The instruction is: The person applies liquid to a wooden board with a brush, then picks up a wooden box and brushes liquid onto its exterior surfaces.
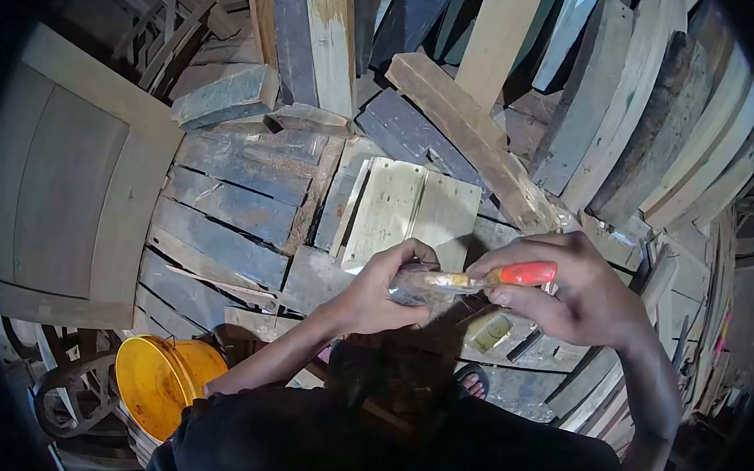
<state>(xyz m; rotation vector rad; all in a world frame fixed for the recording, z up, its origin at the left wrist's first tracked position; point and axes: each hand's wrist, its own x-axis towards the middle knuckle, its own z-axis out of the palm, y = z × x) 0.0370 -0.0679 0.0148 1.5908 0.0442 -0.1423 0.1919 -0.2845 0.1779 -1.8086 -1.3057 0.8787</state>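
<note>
In front of my body, my left hand (383,291) curls its fingers and thumb around a small, rounded, dark greyish object (408,287) whose kind I cannot tell. My right hand (575,288) pinches a hand tool with a red handle (528,272). From that handle the tool's yellow-stained, narrow front part (453,280) points left and overlaps the rounded object. Just beyond both hands, a pale wooden board piece (387,206) with small holes lies on the plank surface.
A yellow bucket (152,386) stands at lower left, below a wooden panel door (64,185). Planks and beams lean across the back and right, with a thick beam (468,129) lying diagonally. Wood offcuts cover the slatted floor (234,202). A sandalled foot (473,383) shows below my hands.
</note>
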